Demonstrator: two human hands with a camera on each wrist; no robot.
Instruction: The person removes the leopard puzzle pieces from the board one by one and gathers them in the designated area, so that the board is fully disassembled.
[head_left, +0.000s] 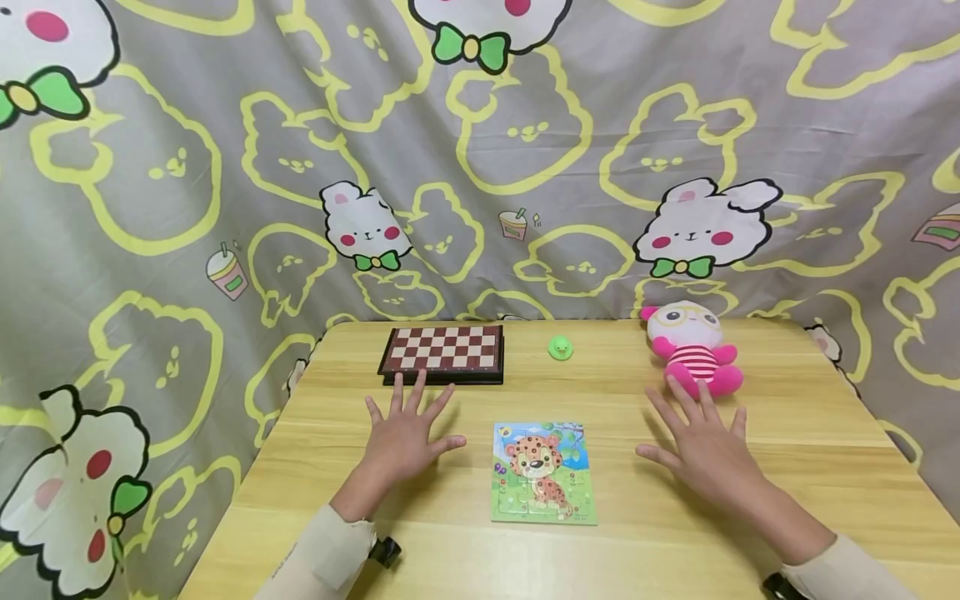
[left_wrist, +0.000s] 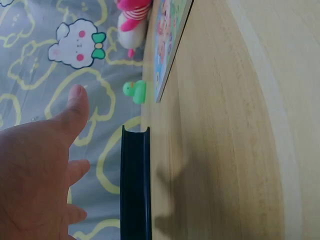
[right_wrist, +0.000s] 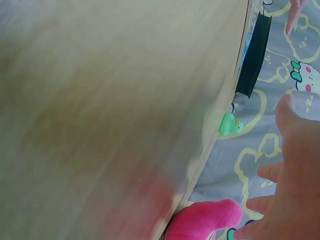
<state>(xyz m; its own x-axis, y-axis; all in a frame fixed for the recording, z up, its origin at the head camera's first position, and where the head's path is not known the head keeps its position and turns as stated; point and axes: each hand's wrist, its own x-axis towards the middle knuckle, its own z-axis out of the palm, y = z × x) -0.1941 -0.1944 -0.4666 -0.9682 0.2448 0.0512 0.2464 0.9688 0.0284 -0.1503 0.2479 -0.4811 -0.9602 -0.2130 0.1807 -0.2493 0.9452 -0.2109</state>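
Both hands hovered spread above the surface, holding nothing. The left hand sat left of centre in the head view, fingers fanned, its tips just short of the chessboard. The right hand sat right of centre, fingers equally splayed, tips near the pink plush. Between them, low in the middle of the frame, lay the puzzle, flat and apart from both hands. A green duck stood behind it, between chessboard and plush.

This looked like the start, a ready pose before any grasp: neither grip had closed on anything. Since the puzzle lay midway between the hands, the next move likely called for one hand to travel inward and down, then curl fingers at the puzzle's thin edge, which offered little to hold.
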